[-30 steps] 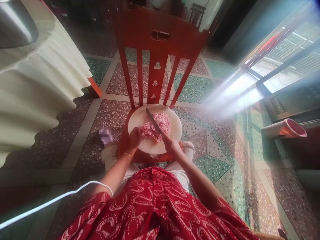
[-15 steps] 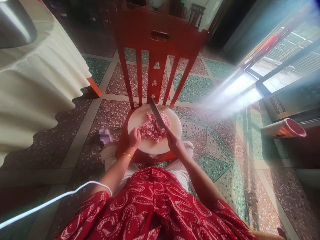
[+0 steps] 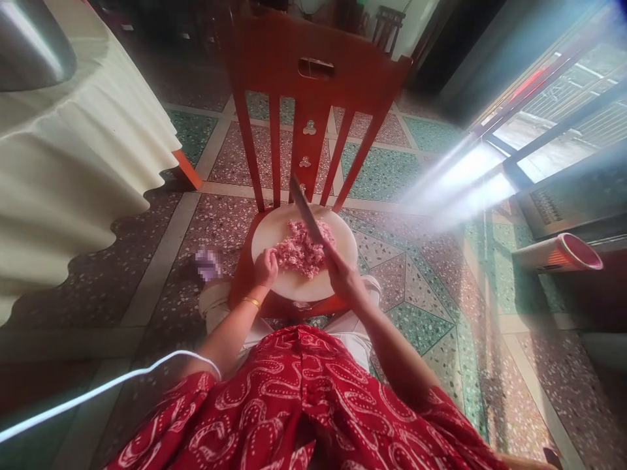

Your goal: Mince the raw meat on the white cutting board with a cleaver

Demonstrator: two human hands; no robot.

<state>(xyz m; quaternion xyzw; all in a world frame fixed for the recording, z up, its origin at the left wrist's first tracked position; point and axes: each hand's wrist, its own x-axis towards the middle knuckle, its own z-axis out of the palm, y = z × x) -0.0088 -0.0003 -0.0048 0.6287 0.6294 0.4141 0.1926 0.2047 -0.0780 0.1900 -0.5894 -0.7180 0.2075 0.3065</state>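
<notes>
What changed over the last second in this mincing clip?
The right hand raised the knife: its blade lay down in the minced meat a second ago and now tilts up, tip past the board's far edge. The left hand stays by the meat on the round board.

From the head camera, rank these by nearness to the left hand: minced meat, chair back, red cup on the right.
1. minced meat, just right of the left hand, on the board.
2. chair back, beyond the board.
3. red cup, far right.
</notes>
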